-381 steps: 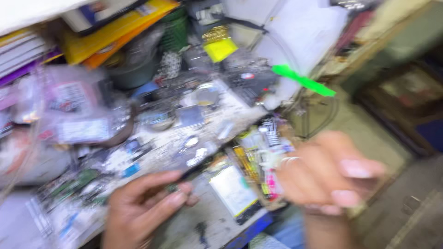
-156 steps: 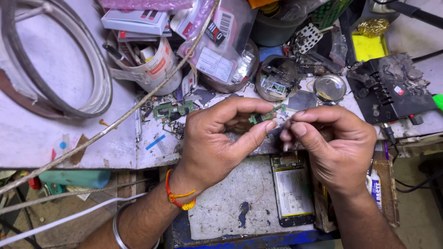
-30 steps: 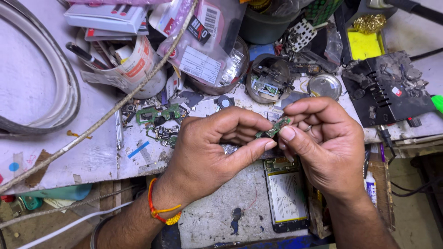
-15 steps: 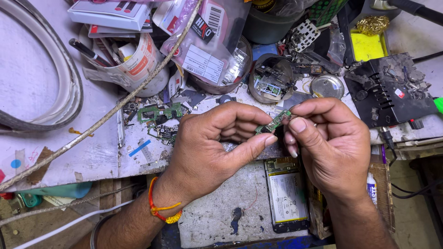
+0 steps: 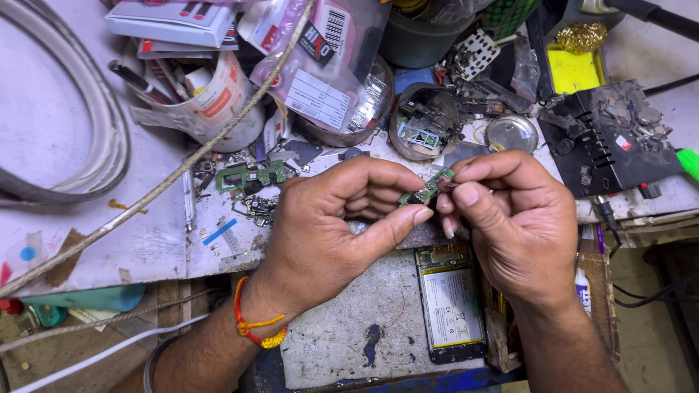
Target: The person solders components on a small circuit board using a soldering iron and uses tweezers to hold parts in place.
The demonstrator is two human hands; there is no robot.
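Left hand and right hand both pinched shut on small green circuit board, one end each, held clear above bench front edge for close view. Opened phone lies below, battery up.

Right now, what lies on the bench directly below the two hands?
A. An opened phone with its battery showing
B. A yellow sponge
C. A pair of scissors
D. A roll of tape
A: the opened phone, back cover off and battery showing, lies on the grey slab just below the left hand and right hand, which pinch the small green circuit board between them.
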